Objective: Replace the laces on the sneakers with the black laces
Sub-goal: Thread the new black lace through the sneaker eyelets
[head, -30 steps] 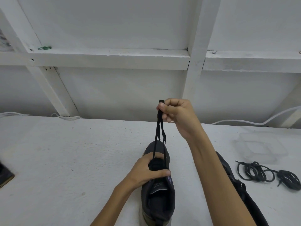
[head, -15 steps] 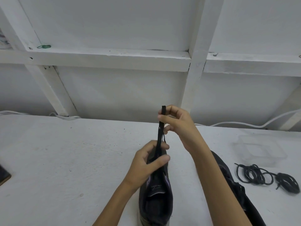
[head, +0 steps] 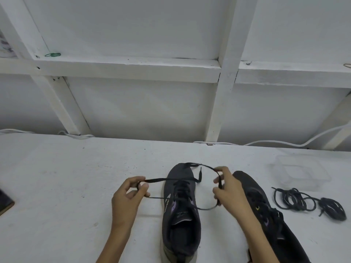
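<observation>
A dark sneaker (head: 180, 221) stands toe-away in the middle of the white table, threaded with a black lace (head: 182, 188). My left hand (head: 131, 196) pinches a loop of that lace out to the sneaker's left. My right hand (head: 226, 188) pinches the other lace end into a loop on the sneaker's right. The two lace ends cross over the toe. A second dark sneaker (head: 266, 211) lies beside my right forearm, partly hidden by it.
A loose bundle of black laces (head: 307, 202) lies on the table (head: 57, 186) at the right. A clear plastic box (head: 300, 173) sits behind it. A dark object (head: 4, 202) pokes in at the left edge. White cables run along the back wall.
My right hand dropped from holding both lace ends up above the shoe. My left hand left the shoe's tongue. Now each hand holds one lace loop, spread apart sideways.
</observation>
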{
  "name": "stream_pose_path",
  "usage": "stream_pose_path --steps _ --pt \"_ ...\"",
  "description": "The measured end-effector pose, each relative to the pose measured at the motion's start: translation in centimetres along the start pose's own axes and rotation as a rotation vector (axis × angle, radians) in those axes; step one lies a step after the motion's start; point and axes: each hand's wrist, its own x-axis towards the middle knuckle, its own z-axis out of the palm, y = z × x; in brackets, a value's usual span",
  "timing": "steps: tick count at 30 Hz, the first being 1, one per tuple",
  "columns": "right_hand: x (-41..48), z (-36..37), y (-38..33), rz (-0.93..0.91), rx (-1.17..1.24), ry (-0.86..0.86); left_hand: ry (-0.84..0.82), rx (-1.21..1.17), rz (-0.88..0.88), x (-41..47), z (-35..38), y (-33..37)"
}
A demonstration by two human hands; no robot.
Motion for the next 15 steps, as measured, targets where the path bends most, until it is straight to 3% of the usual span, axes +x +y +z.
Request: stream_pose_path --steps 5,9,15 --pt "-2.9 1.6 4.2 -0.023 -0.48 -0.057 0.073 0.361 -0.003 -0.3 -2.9 -4.7" --pt "-5.5 1.7 5.3 -0.01 -0.581 -0.072 0.0 0.447 0.068 -1.2 -4.3 -6.7" --pt "-7.9 1.0 5.1 0.037 -0.66 -0.235 -0.169 0.637 0.142 -2.0 -6.1 -8.5"
